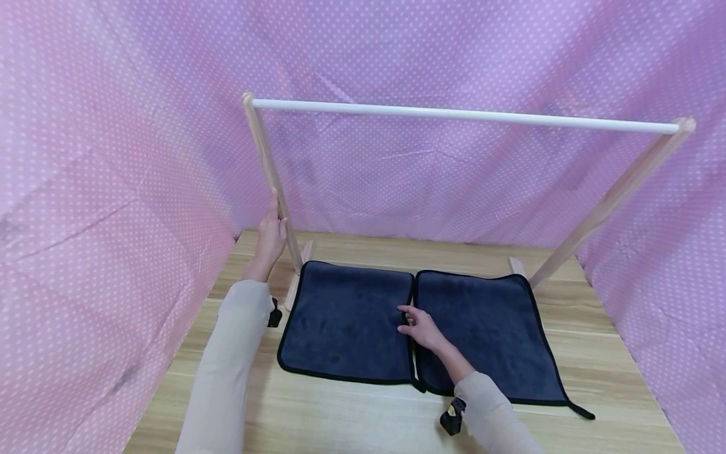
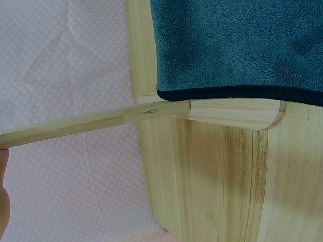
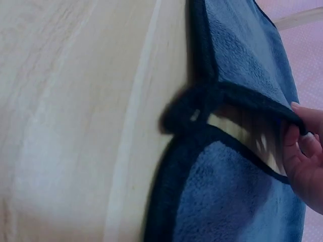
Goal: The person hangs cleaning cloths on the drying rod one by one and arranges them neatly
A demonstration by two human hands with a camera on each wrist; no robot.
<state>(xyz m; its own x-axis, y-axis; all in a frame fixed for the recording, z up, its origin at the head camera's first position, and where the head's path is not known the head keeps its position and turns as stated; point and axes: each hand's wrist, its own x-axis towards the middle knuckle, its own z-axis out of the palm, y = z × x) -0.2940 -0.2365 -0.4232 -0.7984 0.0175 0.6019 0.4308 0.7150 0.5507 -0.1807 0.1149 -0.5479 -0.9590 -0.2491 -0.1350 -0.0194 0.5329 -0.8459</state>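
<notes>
Two dark grey-blue plush towels with black trim lie side by side: the left towel [image 1: 351,321] and the right towel [image 1: 482,334]. My right hand [image 1: 422,328] is at the seam between them. Its thumb and fingers pinch the inner edge of the left towel, and the right wrist view shows that edge lifted, with a gap [image 3: 247,131] beneath. My left hand [image 1: 272,233] holds the left wooden post [image 1: 266,157] of a rack about midway up, fingers pointing upward along it. Only a sliver of that hand [image 2: 4,194] shows in the left wrist view.
A white rod [image 1: 454,114] spans the top of the rack to the right wooden post [image 1: 612,202]. The left foot [image 2: 232,112] stands beside the left towel's corner. A hanging loop [image 1: 582,411] sticks out from the right towel. Pink dotted cloth [image 1: 425,50] surrounds the wood-grain table [image 1: 317,416].
</notes>
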